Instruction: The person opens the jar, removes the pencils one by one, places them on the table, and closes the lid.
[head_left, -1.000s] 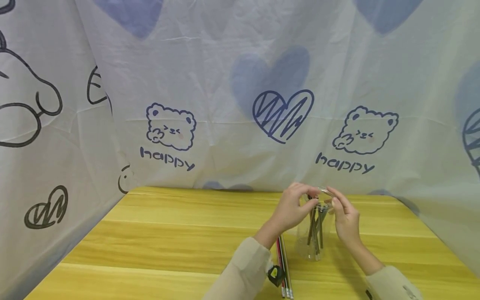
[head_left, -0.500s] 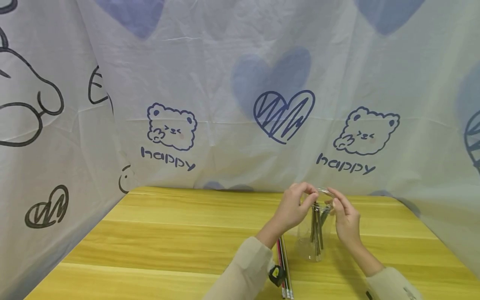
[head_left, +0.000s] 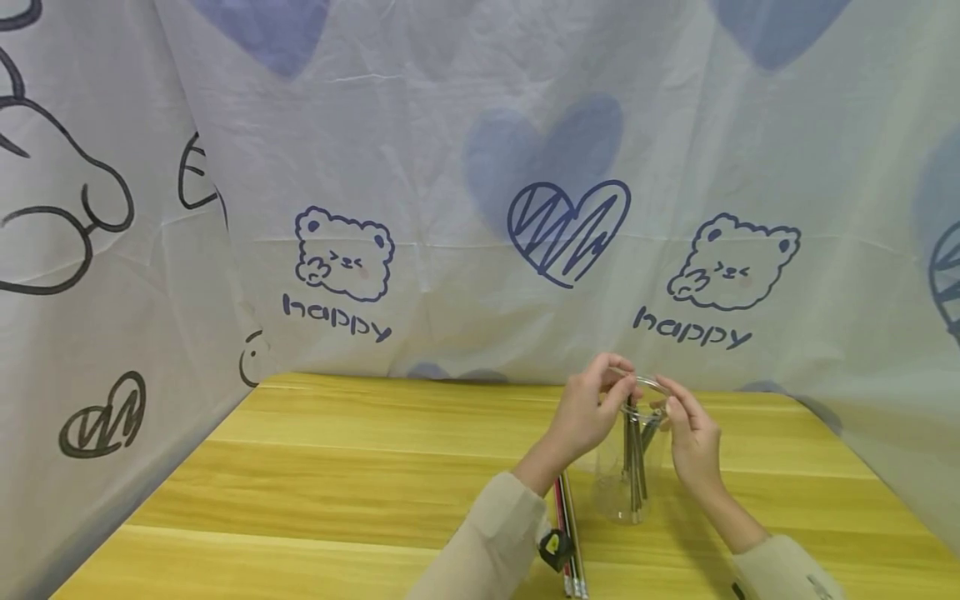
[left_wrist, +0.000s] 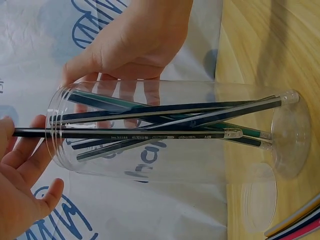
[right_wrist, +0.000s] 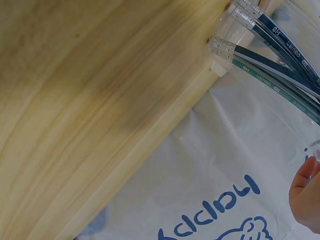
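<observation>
A tall clear plastic jar [head_left: 609, 492] stands upright on the table with several dark pencils [left_wrist: 200, 117] leaning inside, eraser ends down. With thumb and fingers my left hand [head_left: 588, 412] pinches the top of a black pencil [left_wrist: 175, 134] at the jar's mouth. In the left wrist view that pencil's eraser end hangs inside the jar, above the base. My right hand [head_left: 693, 433] holds the jar near its rim from the right, its fingers partly behind the clear wall. In the right wrist view, the right hand [right_wrist: 306, 195] shows at the right edge beside the rim.
Several loose pencils [head_left: 568, 533], one of them red, lie on the wooden table [head_left: 337, 467] beside the left forearm. A clear round lid [left_wrist: 260, 200] lies near the jar's base. A printed white cloth [head_left: 450, 333] hangs behind the table.
My left fingers have drawn back from over the jar's mouth to its left rim and risen slightly. The pencils inside stand closer together. The right hand stays in place.
</observation>
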